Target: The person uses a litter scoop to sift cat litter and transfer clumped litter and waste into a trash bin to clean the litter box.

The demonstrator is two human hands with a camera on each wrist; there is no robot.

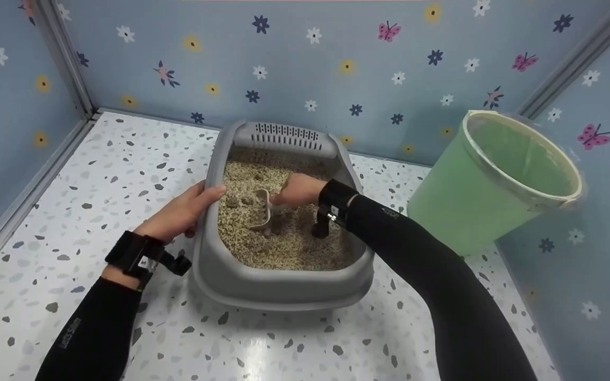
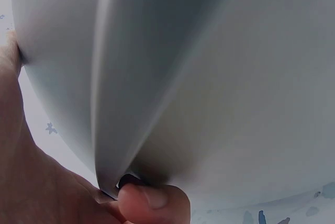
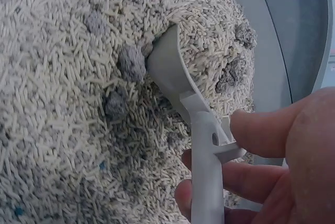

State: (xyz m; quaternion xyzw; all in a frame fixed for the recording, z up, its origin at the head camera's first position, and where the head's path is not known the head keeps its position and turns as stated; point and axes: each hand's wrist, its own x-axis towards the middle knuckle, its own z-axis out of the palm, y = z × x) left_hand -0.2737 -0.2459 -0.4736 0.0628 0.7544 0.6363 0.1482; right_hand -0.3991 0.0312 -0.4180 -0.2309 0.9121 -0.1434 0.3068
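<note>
A grey litter box [image 1: 284, 288] with a slotted high back stands on the floor, filled with pale pellet litter [image 1: 252, 251]. My left hand [image 1: 178, 214] grips its left rim, thumb over the top edge; the left wrist view shows fingertips [image 2: 154, 203] curled under the rim. Inside the box, my right hand [image 1: 301, 190] holds a light grey litter scoop [image 3: 170, 72] by its handle, thumb on one side and fingers round the other. The scoop's head is tilted and partly sunk in the litter. Grey clumps [image 3: 132, 63] lie against and near its edge.
A green bucket [image 1: 453, 196] with a plastic liner over its rim stands to the right of the box. Flower-patterned walls [image 1: 284, 58] close in the back and both sides. The floor [image 1: 188, 338] is white with grey speckles.
</note>
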